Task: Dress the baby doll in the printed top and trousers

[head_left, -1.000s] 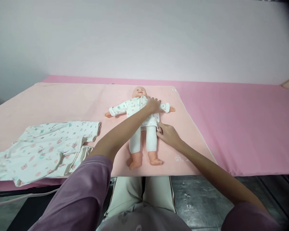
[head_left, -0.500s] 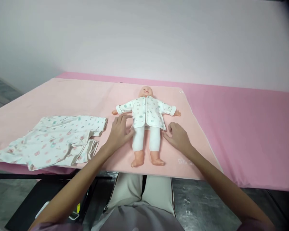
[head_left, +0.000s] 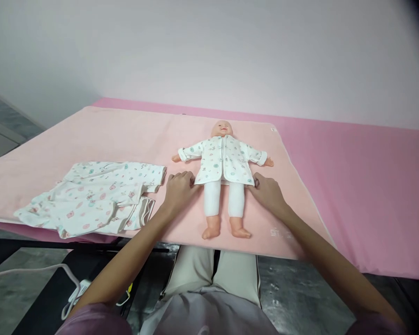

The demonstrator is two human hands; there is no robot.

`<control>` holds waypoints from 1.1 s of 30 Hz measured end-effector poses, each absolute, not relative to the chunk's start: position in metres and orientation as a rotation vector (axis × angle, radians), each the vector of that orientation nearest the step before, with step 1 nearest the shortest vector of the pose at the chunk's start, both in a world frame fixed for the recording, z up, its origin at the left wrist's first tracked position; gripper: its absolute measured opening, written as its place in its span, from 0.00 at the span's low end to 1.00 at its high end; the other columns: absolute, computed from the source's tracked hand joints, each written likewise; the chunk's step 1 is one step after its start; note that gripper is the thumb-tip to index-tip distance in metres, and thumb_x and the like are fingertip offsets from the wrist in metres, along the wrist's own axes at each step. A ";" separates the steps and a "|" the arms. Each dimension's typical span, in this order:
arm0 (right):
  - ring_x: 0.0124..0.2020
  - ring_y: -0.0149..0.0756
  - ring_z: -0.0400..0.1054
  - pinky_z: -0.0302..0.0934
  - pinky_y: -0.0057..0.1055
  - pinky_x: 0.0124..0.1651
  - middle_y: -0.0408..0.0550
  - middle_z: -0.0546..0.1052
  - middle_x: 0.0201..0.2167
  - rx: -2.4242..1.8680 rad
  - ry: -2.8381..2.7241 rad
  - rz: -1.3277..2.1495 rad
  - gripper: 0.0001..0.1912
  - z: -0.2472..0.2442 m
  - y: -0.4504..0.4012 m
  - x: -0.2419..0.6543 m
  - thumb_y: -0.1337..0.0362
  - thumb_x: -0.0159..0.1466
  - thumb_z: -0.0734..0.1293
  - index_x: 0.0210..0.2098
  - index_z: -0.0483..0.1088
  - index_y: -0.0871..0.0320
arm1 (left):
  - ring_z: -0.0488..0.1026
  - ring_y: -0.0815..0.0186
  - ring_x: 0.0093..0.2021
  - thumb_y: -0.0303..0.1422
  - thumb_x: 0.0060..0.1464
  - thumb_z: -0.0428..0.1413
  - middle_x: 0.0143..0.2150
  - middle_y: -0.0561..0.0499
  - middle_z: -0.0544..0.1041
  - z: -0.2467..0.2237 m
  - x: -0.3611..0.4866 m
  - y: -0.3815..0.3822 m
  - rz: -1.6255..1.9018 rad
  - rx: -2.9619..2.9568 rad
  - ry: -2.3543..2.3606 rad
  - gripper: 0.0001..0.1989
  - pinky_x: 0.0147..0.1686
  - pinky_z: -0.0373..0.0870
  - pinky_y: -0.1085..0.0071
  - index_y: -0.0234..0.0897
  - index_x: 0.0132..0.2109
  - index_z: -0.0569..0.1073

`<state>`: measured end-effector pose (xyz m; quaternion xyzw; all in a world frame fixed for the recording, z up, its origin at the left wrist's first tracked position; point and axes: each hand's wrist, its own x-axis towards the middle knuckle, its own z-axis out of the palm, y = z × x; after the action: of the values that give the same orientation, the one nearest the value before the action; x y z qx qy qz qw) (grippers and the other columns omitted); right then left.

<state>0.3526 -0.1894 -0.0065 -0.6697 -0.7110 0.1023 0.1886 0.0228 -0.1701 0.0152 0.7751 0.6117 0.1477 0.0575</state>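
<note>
A baby doll [head_left: 211, 228] lies on its back, arms spread, in white leggings [head_left: 212, 197] and a white patterned jacket [head_left: 226, 160] closed down the front. My left hand [head_left: 180, 188] pinches the jacket's lower left corner. At the lower right corner, my right hand [head_left: 268, 191] grips the hem with thumb and fingers together. The hem is spread out sideways between both hands, above the doll's legs.
Folded patterned baby clothes [head_left: 91, 197] lie to the left on a peach mat [head_left: 132, 130]. The mat covers part of a pink-covered table [head_left: 363, 186]. Below the front edge are a black surface and a white cable [head_left: 38, 270].
Both hands have closed on the jacket's lower corners, and the hem has been drawn wider. The view has shifted, so the doll and clothes appear farther right.
</note>
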 end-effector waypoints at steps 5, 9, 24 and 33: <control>0.26 0.44 0.66 0.46 0.35 0.30 0.48 0.76 0.27 -1.963 -2.079 0.207 0.15 -0.010 -0.193 0.351 0.52 0.71 0.63 0.32 0.60 0.51 | 0.75 0.49 0.47 0.40 0.69 0.49 0.44 0.43 0.81 0.008 0.023 -0.188 0.425 2.388 1.802 0.11 0.48 0.66 0.52 0.42 0.38 0.69; 0.26 0.44 0.67 0.50 0.36 0.30 0.46 0.74 0.25 -1.929 -2.083 0.298 0.17 -0.008 -0.220 0.352 0.50 0.74 0.60 0.31 0.60 0.51 | 0.74 0.49 0.50 0.40 0.70 0.49 0.48 0.44 0.80 0.006 0.009 -0.210 0.479 2.346 1.703 0.09 0.50 0.69 0.53 0.43 0.43 0.71; 0.51 0.59 0.71 0.65 0.47 0.48 0.64 0.78 0.55 -1.642 -2.357 0.145 0.24 0.006 -0.048 0.393 0.49 0.67 0.68 0.55 0.72 0.58 | 0.68 0.43 0.66 0.54 0.62 0.58 0.66 0.35 0.74 0.019 -0.013 -0.002 0.173 2.564 1.597 0.35 0.62 0.63 0.53 0.37 0.66 0.67; 0.49 0.59 0.72 0.65 0.47 0.46 0.64 0.78 0.53 -1.706 -2.449 -0.048 0.22 0.012 -0.010 0.428 0.55 0.67 0.66 0.56 0.68 0.59 | 0.70 0.41 0.64 0.54 0.65 0.55 0.62 0.31 0.76 0.019 -0.011 0.033 0.046 2.797 1.502 0.31 0.58 0.67 0.53 0.35 0.63 0.69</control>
<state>0.4278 -0.0104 0.0117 -0.5698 -0.8179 -0.0159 0.0784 -0.0106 0.0332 0.0194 0.8807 0.4731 0.0145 -0.0168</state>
